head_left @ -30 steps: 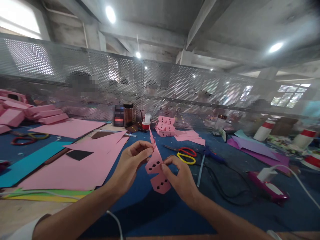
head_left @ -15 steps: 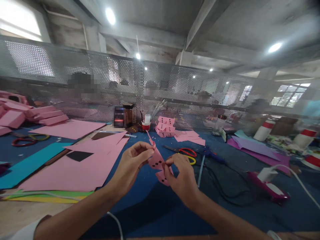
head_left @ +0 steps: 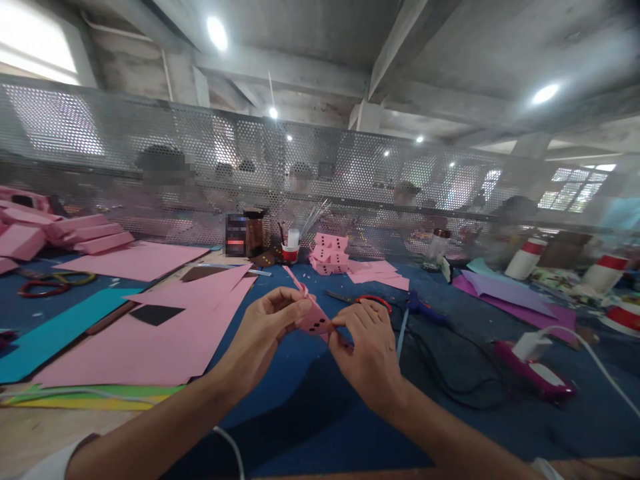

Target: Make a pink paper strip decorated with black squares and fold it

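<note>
Between my hands, above the blue table, is a folded pink paper piece [head_left: 314, 319] with black diamond-shaped spots. My left hand [head_left: 270, 323] pinches its left side between thumb and fingers; a narrow pink strip sticks up there. With thumb and forefinger, my right hand [head_left: 364, 343] grips the lower right edge and hides part of the piece. Behind it stands a stack of similar spotted pink paper pieces [head_left: 330, 253]. Scissors with red handles [head_left: 376, 301] lie just beyond my right hand, partly covered by it. To their right is a blue glue gun [head_left: 427, 310] with a dark cord.
Large pink sheets [head_left: 165, 340] and a teal strip [head_left: 65, 333] cover the left side, near more scissors [head_left: 45, 288] and folded pink boxes [head_left: 75, 230]. A magenta power strip [head_left: 537, 377] and purple sheets [head_left: 515, 300] lie right. A perforated metal screen [head_left: 350, 160] closes the back.
The spotted pink paper has turned in my hands, so its lower flap now mostly hides behind my right fingers. My right hand has tilted and covers the scissors' yellow handle.
</note>
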Demonstrator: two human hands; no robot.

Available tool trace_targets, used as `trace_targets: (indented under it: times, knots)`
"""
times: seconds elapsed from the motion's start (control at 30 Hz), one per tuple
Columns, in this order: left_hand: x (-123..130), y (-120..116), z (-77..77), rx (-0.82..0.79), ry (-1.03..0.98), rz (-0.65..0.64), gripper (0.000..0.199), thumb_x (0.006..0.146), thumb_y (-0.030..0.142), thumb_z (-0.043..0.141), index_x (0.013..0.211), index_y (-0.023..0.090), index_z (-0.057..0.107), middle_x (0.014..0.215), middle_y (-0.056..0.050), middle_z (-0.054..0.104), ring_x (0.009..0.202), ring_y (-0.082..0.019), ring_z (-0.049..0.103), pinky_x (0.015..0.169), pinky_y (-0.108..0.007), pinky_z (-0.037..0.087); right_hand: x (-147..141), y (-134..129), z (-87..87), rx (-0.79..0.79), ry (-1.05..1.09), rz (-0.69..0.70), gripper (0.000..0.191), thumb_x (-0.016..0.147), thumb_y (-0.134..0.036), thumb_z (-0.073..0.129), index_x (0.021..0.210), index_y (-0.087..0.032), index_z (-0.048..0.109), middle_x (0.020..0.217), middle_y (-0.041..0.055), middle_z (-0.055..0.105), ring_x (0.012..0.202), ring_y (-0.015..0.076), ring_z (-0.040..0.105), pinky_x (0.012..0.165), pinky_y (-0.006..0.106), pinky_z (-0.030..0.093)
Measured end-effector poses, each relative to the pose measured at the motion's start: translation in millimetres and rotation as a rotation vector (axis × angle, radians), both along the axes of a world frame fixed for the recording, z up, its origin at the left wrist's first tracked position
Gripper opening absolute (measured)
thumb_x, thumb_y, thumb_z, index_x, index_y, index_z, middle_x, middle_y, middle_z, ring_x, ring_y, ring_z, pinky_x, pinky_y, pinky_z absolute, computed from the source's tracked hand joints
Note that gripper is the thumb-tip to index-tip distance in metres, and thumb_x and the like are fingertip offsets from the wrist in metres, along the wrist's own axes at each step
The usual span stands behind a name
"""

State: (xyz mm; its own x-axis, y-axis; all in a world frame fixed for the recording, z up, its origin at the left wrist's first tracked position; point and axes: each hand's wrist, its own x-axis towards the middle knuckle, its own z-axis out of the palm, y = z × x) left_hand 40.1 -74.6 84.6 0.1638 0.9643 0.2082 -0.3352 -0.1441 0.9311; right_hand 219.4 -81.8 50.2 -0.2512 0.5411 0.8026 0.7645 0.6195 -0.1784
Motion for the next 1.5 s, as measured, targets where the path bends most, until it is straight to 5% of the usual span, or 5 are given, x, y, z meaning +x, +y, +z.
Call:
trace_targets:
  times: [1.5]
  knots:
    - [-3.5, 5.9, -7.6, -0.108, -0.037, -0.011, 0.015, 0.079, 0.03, 0.074, 0.08, 0.017, 0.065, 0.09, -0.001, 0.058, 0.086, -0.013, 0.056, 0.079, -0.024, 0.05, 0.8, -1.3, -1.5, 0.052, -0.121, -0.078, 0.013, 0.09, -0.016, 0.054, 0.078, -0.021, 0.056, 0.08, -0.0004, 0.063, 0.082, 0.0172, 0.057, 0.107, 0.046, 0.031]
